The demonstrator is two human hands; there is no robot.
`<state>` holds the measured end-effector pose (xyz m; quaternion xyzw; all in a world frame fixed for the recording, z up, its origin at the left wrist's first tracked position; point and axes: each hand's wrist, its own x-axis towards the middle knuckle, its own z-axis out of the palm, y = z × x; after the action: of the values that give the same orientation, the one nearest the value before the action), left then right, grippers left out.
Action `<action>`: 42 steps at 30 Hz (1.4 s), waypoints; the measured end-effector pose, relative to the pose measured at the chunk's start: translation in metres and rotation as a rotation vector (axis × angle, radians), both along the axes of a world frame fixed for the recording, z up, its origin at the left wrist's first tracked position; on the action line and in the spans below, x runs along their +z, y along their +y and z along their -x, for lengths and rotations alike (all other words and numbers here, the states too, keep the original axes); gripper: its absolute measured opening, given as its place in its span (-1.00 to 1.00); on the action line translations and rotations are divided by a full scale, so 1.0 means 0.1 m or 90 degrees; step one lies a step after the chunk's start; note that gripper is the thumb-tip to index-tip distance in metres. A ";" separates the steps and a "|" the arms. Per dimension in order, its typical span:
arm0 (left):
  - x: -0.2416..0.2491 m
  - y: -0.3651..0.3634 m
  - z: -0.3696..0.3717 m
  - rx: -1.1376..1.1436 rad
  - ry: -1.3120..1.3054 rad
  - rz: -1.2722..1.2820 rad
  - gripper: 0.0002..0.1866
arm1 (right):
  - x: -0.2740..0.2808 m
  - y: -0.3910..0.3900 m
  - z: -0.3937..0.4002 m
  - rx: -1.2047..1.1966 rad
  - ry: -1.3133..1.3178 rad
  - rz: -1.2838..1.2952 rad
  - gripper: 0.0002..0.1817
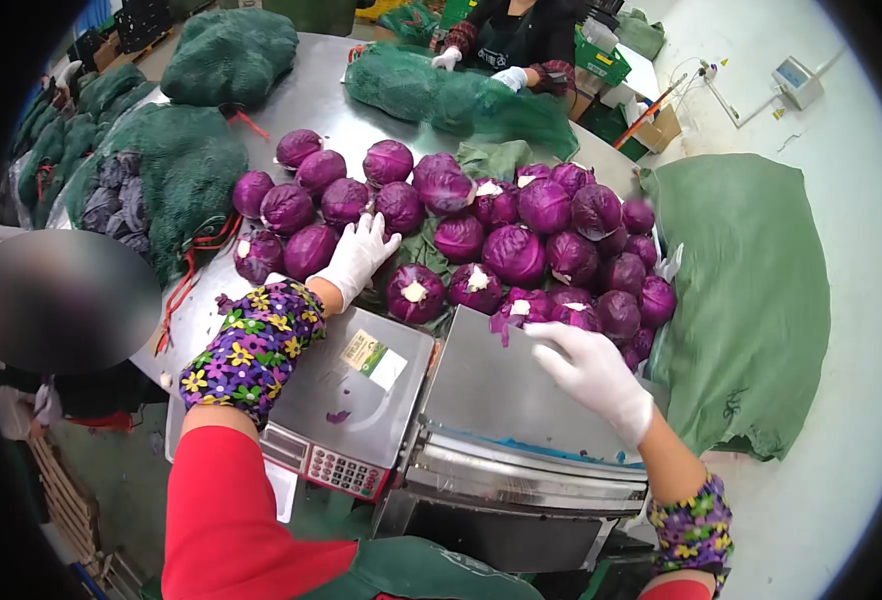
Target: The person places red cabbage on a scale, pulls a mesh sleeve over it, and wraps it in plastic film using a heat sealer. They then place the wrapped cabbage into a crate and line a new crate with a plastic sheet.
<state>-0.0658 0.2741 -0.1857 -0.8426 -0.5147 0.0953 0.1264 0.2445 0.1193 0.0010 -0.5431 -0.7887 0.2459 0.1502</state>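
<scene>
My left hand (359,262), in a white glove, reaches over the heap of red cabbages with fingers spread. Its fingertips are right at one red cabbage (398,207), and another red cabbage (310,252) lies just left of the palm. My right hand (596,378), also white-gloved, is above the steel-topped machine (481,385), fingers stretched out and apart. A torn purple leaf scrap (506,328) hangs just beyond its fingertips, by a trimmed cabbage (528,304). Beneath my left forearm sits a digital scale (386,345) with a label and small purple leaf bits on its plate.
Green mesh sacks (231,58) lie on the left of the metal table (313,80). A large green sack (746,300) borders the cabbages on the right. Across the table, a gloved person (511,45) handles a long mesh sack (451,95). Another person's blurred head (64,302) is at left.
</scene>
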 end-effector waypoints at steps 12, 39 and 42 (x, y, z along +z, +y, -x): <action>0.61 -0.44 0.42 -0.026 -0.792 0.081 -0.18 | -0.15 0.16 0.03 0.008 0.065 0.073 -0.72; 1.20 -1.46 1.60 0.187 -0.759 -0.093 -0.65 | 0.23 -0.87 -0.19 0.105 0.007 0.049 -0.44; 1.16 -0.83 1.31 0.148 -0.746 -0.018 -0.57 | 0.10 -0.61 0.28 0.193 0.073 -0.027 -0.32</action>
<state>-0.1971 0.1912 -0.0700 -0.6914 -0.5886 -0.3789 -0.1788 0.2165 0.0585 0.0113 -0.3994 -0.8568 0.2796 0.1680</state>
